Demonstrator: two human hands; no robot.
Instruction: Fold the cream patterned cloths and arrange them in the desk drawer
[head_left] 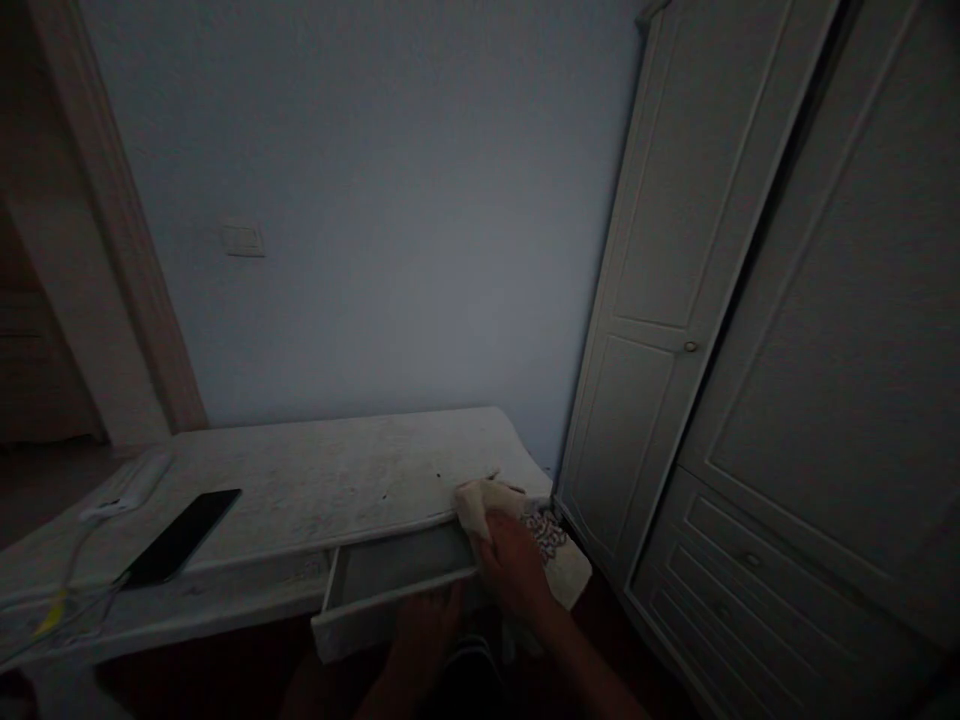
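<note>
Cloth (550,537), cream w/ dk pattern

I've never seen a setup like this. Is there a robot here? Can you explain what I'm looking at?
There's no machine: these are a person's own two bare hands. The single picture comes from a camera worn on their head, looking forward and down.

In front is a worn white table with a drawer pulled open. On the tabletop, toward the left, lie a dark phone and a white item too dim to identify.

The right hand holds a patterned cloth near the table's right end. The left hand is at the drawer's front; its grip is hard to make out.
</note>
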